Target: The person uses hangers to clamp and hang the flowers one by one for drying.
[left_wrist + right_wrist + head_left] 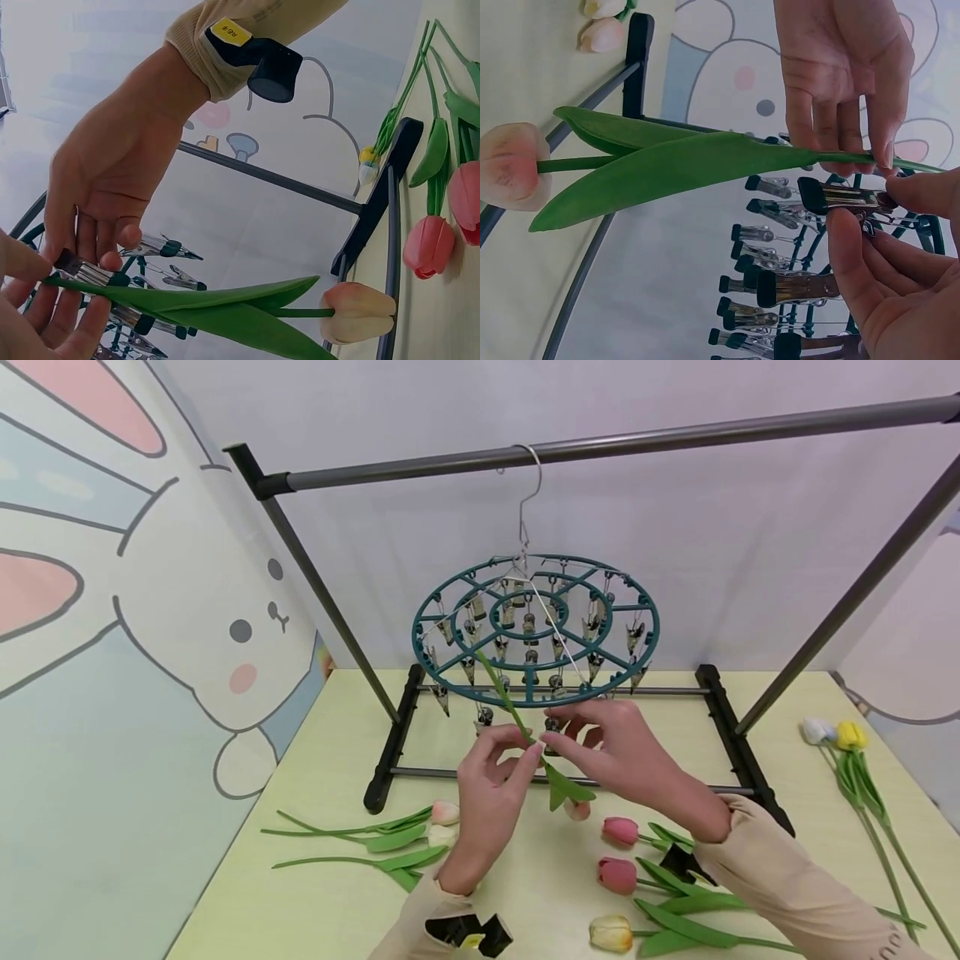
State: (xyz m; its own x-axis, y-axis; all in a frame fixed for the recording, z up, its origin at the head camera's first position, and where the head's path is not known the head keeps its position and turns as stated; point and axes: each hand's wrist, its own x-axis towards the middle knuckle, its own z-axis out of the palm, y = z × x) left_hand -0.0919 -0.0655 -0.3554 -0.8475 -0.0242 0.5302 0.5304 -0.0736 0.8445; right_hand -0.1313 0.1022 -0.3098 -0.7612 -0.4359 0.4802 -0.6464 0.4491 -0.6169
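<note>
A pale yellow table is standing beside a wall painted with a cartoon rabbit, and a dark metal rack is carrying a round green hanger. Below the hanger's near rim, the left hand is pinching the stem of a flower between thumb and fingers, while the right hand is pinching a dangling clip.

The stem is lying just beside the clip, whose jaws are looking closed, so opening them too little could make the stem miss the grip. Being thin and probably smooth, the stem could also be slipping out if only its edge is caught. A loose squeeze could be letting the clip snap onto a fingertip, and pulling on it could be tilting the hanger or tangling other clips.

The flower is hanging head down at a slant, well above the table. Its bloom is showing creamy white flushing into peach pink, and its two long green leaves are tapering to points, spreading toward the bloom.
</note>
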